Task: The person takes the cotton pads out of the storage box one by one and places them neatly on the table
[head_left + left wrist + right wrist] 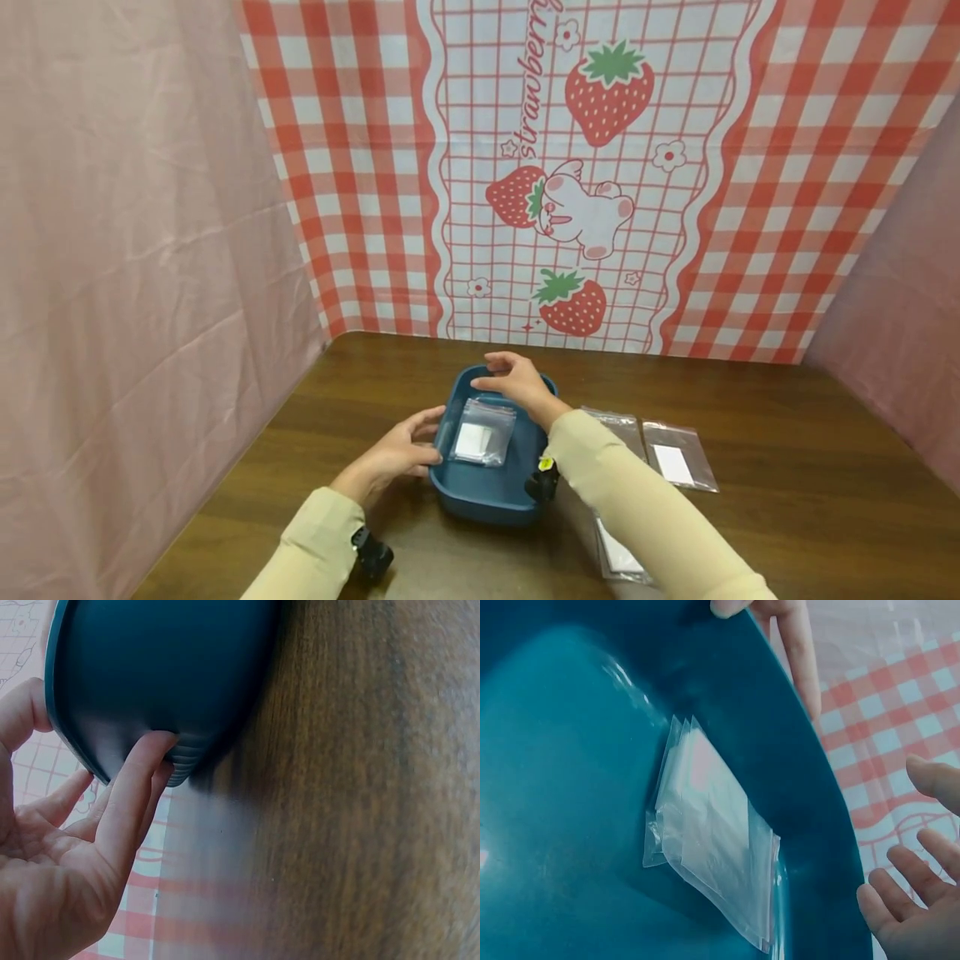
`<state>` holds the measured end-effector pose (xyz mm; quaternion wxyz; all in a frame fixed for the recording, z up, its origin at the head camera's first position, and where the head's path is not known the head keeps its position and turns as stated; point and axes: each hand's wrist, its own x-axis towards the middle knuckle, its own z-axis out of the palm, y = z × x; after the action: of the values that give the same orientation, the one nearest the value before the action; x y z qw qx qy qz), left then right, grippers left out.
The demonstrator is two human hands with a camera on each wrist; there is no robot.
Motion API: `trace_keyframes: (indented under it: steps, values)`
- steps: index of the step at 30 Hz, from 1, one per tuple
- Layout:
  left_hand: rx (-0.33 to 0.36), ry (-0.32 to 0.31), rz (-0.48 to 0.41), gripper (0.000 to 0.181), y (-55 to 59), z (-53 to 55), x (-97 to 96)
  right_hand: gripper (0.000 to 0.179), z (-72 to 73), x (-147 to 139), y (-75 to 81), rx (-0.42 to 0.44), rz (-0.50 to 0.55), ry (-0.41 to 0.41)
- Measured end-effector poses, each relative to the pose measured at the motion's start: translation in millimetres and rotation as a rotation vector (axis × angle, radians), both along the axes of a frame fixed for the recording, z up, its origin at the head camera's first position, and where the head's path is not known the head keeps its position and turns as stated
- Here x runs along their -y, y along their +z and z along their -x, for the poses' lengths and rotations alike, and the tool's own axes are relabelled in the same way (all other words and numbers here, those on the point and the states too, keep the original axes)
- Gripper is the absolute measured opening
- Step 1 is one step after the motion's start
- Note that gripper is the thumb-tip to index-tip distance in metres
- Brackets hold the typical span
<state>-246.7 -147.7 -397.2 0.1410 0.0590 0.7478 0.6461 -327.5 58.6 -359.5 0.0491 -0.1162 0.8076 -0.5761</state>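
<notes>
A dark blue plastic tub [487,508] stands on the wooden table. Inside it lies a small stack of clear zip bags [483,432] holding white cards or papers, also visible in the right wrist view as overlapping bags [712,832]. My left hand [401,450] holds the tub's left side, the thumb over the rim and the fingers against the outer wall; the left wrist view shows this hand [82,832] from the palm side. Over the tub's far end is my right hand [517,383], fingers apart and nothing in them; in the right wrist view this hand [922,877] is beside the rim.
To the right of the tub, a zip bag with a white card [678,458] lies on the table [795,467], with another clear bag [618,427] beside it. A further bag [618,554] sits nearer, partly under the right sleeve. A checked strawberry cloth [517,292] hangs behind.
</notes>
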Motion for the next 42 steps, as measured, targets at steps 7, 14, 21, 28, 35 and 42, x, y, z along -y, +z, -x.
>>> trace_keyframes:
  steps: [7, 14, 21, 28, 35, 42]
  values:
    - [-0.012, -0.017, -0.034, 0.074, -1.5, 0.6, 1.6, 0.059, 4.9, 8, -4.1, -0.062, -0.185, 0.106]
    - [-0.009, -0.033, -0.025, 0.074, -4.2, 2.3, 2.0, 0.066, 5.0, 6, -14.9, -0.043, -0.347, 0.227]
    - [-0.014, -0.043, -0.023, 0.075, -5.6, 2.9, 2.5, 0.076, 5.3, 5, -21.9, 0.015, -0.473, 0.329]
    - [-0.007, -0.031, -0.020, 0.074, -4.2, 3.2, 2.6, 0.080, 2.7, 8, -23.6, 0.042, -0.622, 0.475]
    - [-0.008, -0.044, -0.042, 0.075, -3.3, 1.9, 3.5, 0.076, 2.7, 12, -22.9, 0.022, -0.724, 0.509]
    - [-0.017, -0.037, -0.048, 0.074, -1.9, 0.5, 2.0, 0.074, 3.9, 15, -23.8, 0.025, -0.720, 0.510]
